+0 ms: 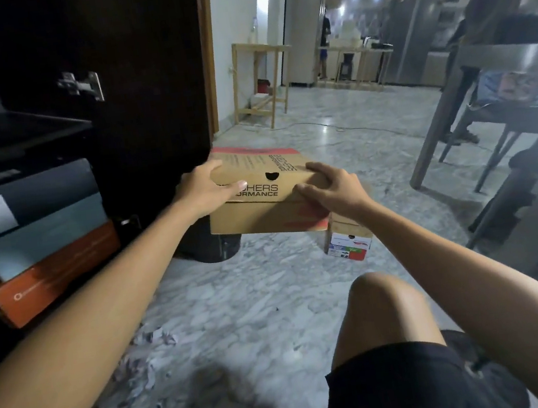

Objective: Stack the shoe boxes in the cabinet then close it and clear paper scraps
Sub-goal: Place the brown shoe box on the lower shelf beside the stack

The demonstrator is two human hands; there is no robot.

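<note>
Head view, only one to go on. Brown cardboard shoe box [260, 198] held up off the marble floor [255, 291], mid-scene, just right of the open cabinet door [129, 85]. Left hand [204, 191] clamped on the box's left near corner, thumb along the front of the lid, fingers curled over the top. Right hand [330, 189] wrapped over the right near corner, fingers bent down onto the lid edge. Both firmly on it, one at each end.

Handling guess: light, probably. Thin corrugated card, matte and a bit grippy, not slippery. Stiff enough along the edges but the flat panels likely flex if squeezed. Loose lid with a round finger hole in front, so gripping lid and base together at the corners looks like the safe hold, otherwise the bottom could drop out. Can't tell whether there are shoes inside.

Red band across the far end of the lid, black printed lettering on top and front.

Left and near: stack in the cabinet already, an orange box [55, 276] at the bottom, a grey-green box [43, 240] on that, a dark box [27, 198] with a white label on top. Smooth, squared edges, decent landing spot.

Small white box [348, 244] on the floor just under the held one. Crumpled paper scraps [155, 338] scattered near left.
</note>
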